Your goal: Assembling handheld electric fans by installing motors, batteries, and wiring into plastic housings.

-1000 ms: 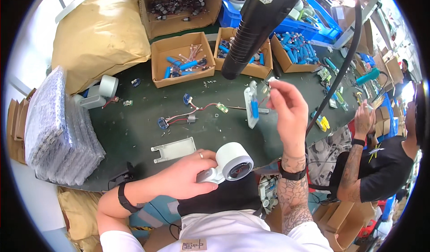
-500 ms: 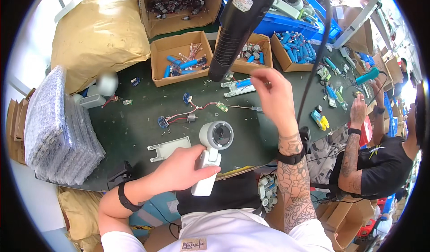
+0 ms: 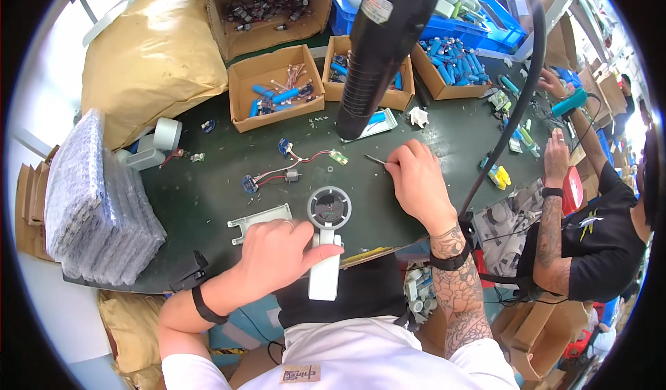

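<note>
My left hand (image 3: 274,255) is closed around a white handheld fan (image 3: 323,272), its round grey head facing up just past my thumb. Over the right part of the dark green bench, my right hand (image 3: 420,185) grips a screwdriver; only its thin metal shaft (image 3: 375,159) shows, and the handle is hidden in my fingers. Beside my left hand lies an empty white casing half (image 3: 260,221). Farther in, a wired set of blue circuit boards (image 3: 250,184), a small motor (image 3: 291,175) and a green board (image 3: 338,157) rests on the bench.
A black cylindrical tool (image 3: 378,57) hangs over the bench, partly covering a casing with a blue battery (image 3: 377,119). Open cartons (image 3: 239,119) of parts line the back. Bubble-wrap sheets (image 3: 104,209) are stacked left. A co-worker's hand (image 3: 556,157) is at right.
My right hand has come down toward me and taken hold of the screwdriver from the bench. The fan in my left hand has turned more upright, its head now facing up.
</note>
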{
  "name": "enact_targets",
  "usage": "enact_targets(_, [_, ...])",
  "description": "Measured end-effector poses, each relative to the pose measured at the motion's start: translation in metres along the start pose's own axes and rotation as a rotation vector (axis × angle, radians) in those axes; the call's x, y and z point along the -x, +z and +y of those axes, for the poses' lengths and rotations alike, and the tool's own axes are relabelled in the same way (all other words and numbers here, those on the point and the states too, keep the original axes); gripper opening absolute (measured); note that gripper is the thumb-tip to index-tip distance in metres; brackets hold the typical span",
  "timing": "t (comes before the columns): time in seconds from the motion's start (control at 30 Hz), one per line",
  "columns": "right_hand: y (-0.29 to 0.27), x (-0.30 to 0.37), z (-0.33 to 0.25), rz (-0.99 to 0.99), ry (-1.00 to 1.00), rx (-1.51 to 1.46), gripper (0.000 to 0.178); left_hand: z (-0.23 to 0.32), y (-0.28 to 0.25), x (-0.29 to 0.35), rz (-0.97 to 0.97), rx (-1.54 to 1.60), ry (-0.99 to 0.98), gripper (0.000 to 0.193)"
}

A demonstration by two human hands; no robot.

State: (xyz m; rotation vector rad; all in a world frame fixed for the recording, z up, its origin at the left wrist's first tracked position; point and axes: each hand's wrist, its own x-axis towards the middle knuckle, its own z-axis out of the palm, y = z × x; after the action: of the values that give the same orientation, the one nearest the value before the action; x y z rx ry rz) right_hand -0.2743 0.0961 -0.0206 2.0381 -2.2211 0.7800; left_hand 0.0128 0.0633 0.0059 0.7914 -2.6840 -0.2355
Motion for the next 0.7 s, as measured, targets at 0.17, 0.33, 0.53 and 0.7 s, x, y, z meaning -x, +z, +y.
enact_targets(0.17, [-0.021, 0.024, -0.021, 0.015, 0.128, -0.479, 0.008, -0.006, -0.01, -0.011, 0.269, 0.198, 0.002, 0.051])
enact_targets(0.33, [-0.049, 0.044, -0.044, -0.094, 0.163, -0.747, 0.021, -0.006, -0.017, -0.039, 0.108, 0.34, 0.024, 0.082])
enact_targets(0.53, [-0.054, 0.034, -0.053, -0.094, -0.226, -0.298, 0.013, -0.005, 0.029, -0.037, 0.176, 0.452, -0.066, 0.073])
enact_targets(0.7, [-0.059, 0.018, -0.062, -0.094, -0.285, -0.108, 0.009, 0.0, 0.036, -0.037, 0.218, 0.502, -0.073, 0.068])
